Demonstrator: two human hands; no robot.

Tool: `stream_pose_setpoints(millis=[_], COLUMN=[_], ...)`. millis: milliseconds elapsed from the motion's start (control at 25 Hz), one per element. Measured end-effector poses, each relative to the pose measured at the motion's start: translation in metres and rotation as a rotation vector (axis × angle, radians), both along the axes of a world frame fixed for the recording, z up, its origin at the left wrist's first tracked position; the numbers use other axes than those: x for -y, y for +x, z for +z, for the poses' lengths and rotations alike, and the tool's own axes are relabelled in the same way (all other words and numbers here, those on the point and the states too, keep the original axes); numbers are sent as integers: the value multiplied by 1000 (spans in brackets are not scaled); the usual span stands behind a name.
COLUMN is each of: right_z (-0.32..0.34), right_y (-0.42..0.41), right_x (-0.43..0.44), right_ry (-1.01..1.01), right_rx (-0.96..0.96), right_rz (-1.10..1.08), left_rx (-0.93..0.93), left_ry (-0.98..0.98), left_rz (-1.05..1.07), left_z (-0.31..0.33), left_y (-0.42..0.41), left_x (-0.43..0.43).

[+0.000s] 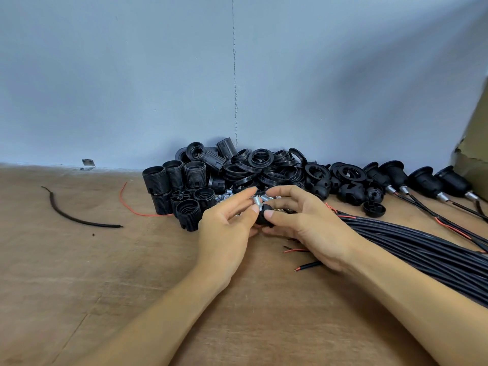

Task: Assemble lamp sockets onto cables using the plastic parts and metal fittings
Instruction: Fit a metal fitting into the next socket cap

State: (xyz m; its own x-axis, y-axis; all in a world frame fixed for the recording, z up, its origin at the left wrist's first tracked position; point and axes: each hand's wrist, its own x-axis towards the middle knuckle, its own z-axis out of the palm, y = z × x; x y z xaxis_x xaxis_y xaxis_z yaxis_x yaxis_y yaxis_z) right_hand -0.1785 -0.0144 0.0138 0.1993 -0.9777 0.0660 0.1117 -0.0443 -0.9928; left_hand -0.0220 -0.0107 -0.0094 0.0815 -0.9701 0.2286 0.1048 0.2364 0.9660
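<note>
Between the two hands, just above the tabletop (105,273), sits a black plastic cap (263,219). The right hand (309,223) grips it with curled fingers. The left hand (224,231) pinches a metal fitting (255,201) at the cap's far side. Cables (409,244) lie to the right.

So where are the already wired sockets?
The finished sockets lie far right in the head view, by the wall, between loose caps and the cardboard box.

My left hand (227,228), in from 7 o'clock, pinches a metal fitting (255,201). My right hand (303,223), from 4 o'clock, curls round a black cap (264,220).
</note>
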Motion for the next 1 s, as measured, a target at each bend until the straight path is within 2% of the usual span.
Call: stream_pose_setpoints(millis=[120, 240, 400, 520, 680, 800, 920, 1000], right_z=[0, 1, 1, -3, -3, 1, 3, 3], right_y=[2, 1, 4, 6, 6, 3, 1, -1], right_x=[-4, -5, -5, -4, -1, 1, 3, 2], right_ry=[-212, -336, -204, -196, -90, 37, 87, 19], right_rx=[-360, -541, -319, -267, -41, 94, 146, 54], right_rz=[-84, -127, -34, -54, -84, -52, 7, -22], left_rx=[67, 143, 302, 355, 341, 425, 409, 376], left_ry=[-28, -62, -169, -232, -186, -146, -175, -187], left_rz=[8, 60, 145, 192, 161, 125, 35, 19], left_z=[0, 1, 1, 1, 1, 1, 3, 3], left_y=[1, 3, 3, 0, 1, 3, 4, 4], left_x=[1, 1, -1, -2, -1, -1, -2, -2])
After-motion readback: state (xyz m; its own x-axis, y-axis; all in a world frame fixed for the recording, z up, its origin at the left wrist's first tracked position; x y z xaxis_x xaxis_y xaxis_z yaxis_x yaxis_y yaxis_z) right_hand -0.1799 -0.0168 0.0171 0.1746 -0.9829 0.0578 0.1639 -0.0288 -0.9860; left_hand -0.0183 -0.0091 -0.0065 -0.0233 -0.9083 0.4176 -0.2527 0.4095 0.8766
